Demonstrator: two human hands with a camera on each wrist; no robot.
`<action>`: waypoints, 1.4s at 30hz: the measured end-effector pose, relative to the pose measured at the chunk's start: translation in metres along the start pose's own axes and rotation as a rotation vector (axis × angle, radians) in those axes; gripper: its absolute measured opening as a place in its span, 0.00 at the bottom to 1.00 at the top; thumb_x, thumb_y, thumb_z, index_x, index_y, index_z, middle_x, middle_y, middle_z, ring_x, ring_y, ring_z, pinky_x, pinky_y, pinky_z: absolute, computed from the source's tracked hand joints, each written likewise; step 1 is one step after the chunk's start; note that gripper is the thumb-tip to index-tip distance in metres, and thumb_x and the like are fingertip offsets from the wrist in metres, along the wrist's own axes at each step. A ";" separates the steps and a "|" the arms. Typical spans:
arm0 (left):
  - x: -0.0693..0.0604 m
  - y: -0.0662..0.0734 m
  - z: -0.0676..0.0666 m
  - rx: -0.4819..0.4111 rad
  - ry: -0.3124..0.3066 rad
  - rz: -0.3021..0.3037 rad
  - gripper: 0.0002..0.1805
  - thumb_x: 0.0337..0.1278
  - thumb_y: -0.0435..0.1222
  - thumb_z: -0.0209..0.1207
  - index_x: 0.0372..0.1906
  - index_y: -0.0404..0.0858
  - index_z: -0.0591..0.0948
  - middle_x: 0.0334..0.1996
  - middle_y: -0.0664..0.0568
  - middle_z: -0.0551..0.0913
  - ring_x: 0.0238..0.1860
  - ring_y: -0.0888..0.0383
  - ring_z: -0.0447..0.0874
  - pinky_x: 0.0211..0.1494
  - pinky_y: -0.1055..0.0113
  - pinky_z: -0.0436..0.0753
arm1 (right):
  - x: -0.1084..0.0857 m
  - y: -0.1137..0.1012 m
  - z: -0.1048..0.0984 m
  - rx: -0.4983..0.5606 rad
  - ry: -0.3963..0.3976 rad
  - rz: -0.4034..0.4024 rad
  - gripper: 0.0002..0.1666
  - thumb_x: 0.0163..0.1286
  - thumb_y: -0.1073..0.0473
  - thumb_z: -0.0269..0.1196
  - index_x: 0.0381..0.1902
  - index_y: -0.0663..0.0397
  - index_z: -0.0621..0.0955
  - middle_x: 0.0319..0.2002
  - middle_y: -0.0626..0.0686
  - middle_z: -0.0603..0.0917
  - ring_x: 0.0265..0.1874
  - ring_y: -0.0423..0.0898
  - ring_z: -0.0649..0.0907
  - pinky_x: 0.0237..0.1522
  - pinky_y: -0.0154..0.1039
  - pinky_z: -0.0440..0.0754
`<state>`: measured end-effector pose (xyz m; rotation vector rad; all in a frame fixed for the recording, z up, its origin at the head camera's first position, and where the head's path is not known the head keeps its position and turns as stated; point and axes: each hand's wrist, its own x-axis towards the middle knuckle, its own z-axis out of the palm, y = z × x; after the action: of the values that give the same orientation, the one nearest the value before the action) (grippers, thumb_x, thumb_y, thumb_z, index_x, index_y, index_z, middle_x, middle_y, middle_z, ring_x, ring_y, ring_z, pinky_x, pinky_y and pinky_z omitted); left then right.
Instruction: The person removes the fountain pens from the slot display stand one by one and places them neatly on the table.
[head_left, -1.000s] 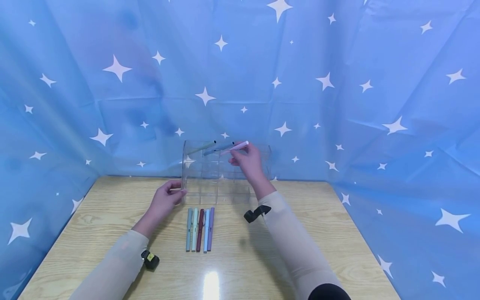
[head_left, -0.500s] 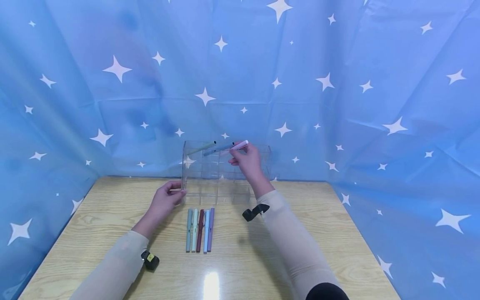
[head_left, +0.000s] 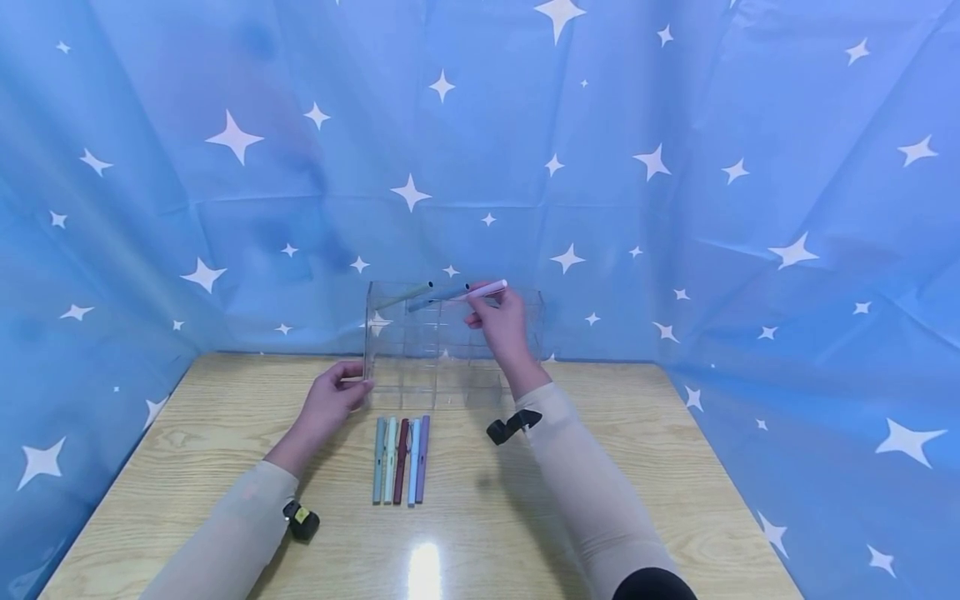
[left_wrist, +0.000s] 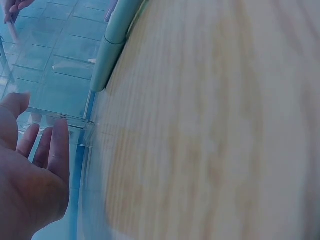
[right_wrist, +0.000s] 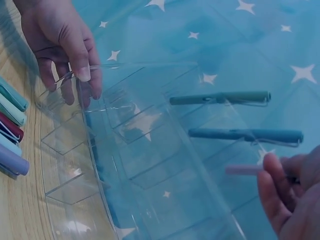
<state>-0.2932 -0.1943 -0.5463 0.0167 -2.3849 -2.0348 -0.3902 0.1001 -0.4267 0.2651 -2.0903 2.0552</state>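
Observation:
A clear plastic organizer [head_left: 456, 354] with several compartments stands at the back of the table. My left hand [head_left: 339, 390] holds its left edge between thumb and fingers; the left wrist view shows the fingertips [left_wrist: 60, 127] at the clear wall. At the organizer's upper part, my right hand [head_left: 501, 325] pinches a pale pink pen [head_left: 489, 288]. Seen from the right wrist, the pen's slim end [right_wrist: 242, 170] points toward the compartments, and the fingers hide part of it. Left of it, a green pen [right_wrist: 220, 98] and a blue pen [right_wrist: 245, 135] lie slanted in upper compartments.
In front of the organizer several pens lie side by side on the wooden table [head_left: 600, 467]: teal [head_left: 378, 460], pale green [head_left: 390, 460], dark red [head_left: 401, 462], light blue [head_left: 413, 464] and purple [head_left: 423, 458]. A blue star-patterned curtain [head_left: 480, 167] hangs close behind.
My right hand and the pink pen have shifted slightly to the right, and the pen lies a little flatter. The left hand still holds the organizer's edge.

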 end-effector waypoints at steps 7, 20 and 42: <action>0.000 -0.001 0.000 -0.004 -0.002 0.002 0.27 0.80 0.36 0.65 0.75 0.29 0.75 0.69 0.30 0.79 0.61 0.46 0.85 0.61 0.62 0.91 | -0.004 0.002 -0.007 0.056 0.092 -0.031 0.09 0.80 0.63 0.71 0.54 0.59 0.87 0.53 0.58 0.90 0.24 0.42 0.88 0.36 0.39 0.95; 0.000 -0.001 0.000 -0.008 -0.008 -0.003 0.28 0.81 0.36 0.65 0.75 0.29 0.74 0.70 0.30 0.78 0.62 0.45 0.85 0.60 0.65 0.90 | -0.017 -0.009 -0.026 0.149 0.203 -0.069 0.11 0.78 0.61 0.74 0.53 0.59 0.88 0.51 0.57 0.91 0.21 0.42 0.86 0.34 0.37 0.93; -0.001 0.002 0.001 -0.018 -0.005 -0.002 0.28 0.81 0.36 0.65 0.75 0.28 0.74 0.69 0.30 0.79 0.61 0.48 0.86 0.61 0.59 0.91 | -0.046 -0.012 -0.051 0.195 0.191 -0.073 0.11 0.77 0.64 0.74 0.53 0.63 0.88 0.54 0.65 0.91 0.23 0.41 0.87 0.34 0.35 0.93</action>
<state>-0.2925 -0.1931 -0.5447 0.0142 -2.3701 -2.0600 -0.3418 0.1507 -0.4263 0.1636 -1.7488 2.1493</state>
